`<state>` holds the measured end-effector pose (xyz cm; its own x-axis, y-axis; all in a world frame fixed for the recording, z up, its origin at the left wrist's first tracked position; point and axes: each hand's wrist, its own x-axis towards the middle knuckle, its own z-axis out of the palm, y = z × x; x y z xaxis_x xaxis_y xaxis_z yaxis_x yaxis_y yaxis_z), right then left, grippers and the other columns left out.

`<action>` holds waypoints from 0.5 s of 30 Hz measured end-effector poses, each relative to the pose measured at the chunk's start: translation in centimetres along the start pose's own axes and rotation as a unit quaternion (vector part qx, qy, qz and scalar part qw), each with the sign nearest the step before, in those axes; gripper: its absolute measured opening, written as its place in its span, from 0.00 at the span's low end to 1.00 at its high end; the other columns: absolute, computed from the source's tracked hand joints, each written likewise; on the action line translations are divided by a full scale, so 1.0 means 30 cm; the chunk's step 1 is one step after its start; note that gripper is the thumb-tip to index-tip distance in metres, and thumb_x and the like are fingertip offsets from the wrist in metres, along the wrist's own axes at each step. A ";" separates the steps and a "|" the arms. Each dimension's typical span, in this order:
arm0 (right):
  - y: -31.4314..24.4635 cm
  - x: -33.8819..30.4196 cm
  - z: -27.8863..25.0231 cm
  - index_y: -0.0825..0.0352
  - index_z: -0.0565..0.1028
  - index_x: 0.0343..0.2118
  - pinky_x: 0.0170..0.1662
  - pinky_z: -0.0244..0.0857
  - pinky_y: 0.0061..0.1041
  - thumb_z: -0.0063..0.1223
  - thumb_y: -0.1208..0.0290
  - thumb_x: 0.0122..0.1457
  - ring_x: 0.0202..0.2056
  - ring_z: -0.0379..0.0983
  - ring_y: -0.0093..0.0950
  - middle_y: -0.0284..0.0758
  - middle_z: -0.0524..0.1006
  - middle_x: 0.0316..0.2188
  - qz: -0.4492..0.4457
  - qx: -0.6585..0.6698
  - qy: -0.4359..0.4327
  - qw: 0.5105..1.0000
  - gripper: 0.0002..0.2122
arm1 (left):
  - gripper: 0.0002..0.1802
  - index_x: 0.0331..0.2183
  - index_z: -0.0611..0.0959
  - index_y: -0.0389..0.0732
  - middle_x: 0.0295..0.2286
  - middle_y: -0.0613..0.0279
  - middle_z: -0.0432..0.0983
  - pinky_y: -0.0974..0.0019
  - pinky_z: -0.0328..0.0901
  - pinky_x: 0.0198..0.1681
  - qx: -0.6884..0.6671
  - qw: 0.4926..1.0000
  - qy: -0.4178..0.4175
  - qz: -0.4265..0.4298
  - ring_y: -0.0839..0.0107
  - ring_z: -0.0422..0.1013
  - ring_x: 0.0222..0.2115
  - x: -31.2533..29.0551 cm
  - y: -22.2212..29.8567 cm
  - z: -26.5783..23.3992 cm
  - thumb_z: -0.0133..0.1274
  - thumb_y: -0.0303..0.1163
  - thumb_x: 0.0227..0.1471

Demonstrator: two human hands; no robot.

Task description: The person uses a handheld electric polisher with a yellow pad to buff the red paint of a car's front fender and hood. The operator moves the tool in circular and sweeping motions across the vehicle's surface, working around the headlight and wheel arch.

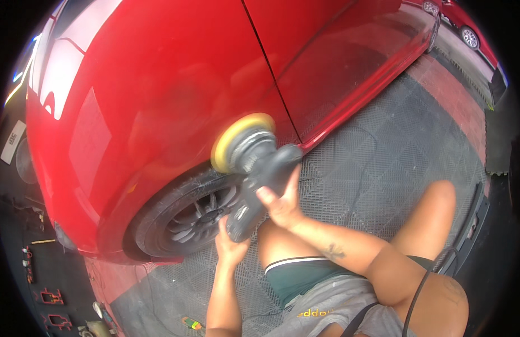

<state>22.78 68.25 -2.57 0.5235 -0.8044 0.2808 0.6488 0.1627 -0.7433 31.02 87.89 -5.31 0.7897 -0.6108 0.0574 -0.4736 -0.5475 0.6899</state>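
The left hand (232, 248) is clasping the rear end of one black polisher (255, 178) at the centre of the frame; the right hand (282, 209) is closing around its body near the front. The polisher is probably weighing heavy and stiff, its single yellow pad (225, 136) softer; the rear grip and front handle are looking like the best holds. The pad is apparently resting on a red car (170, 106) at upper left, above one dark wheel (201, 216). A second red car (458, 17) is standing upper right.
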 end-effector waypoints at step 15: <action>-0.093 0.097 0.146 0.71 0.48 0.79 0.65 0.67 0.46 0.82 0.56 0.49 0.60 0.72 0.45 0.50 0.68 0.61 -0.294 -0.202 -0.001 0.934 0.62 | 0.51 0.63 0.70 0.41 0.51 0.53 0.80 0.54 0.72 0.56 -0.195 0.977 0.079 0.039 0.58 0.79 0.51 0.042 0.105 0.119 0.81 0.35 0.41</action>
<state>24.91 67.97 2.96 0.1433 -0.6853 0.7140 0.5635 -0.5366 -0.6282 29.12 83.36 -5.66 0.8219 -0.5293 0.2107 -0.3749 -0.2241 0.8996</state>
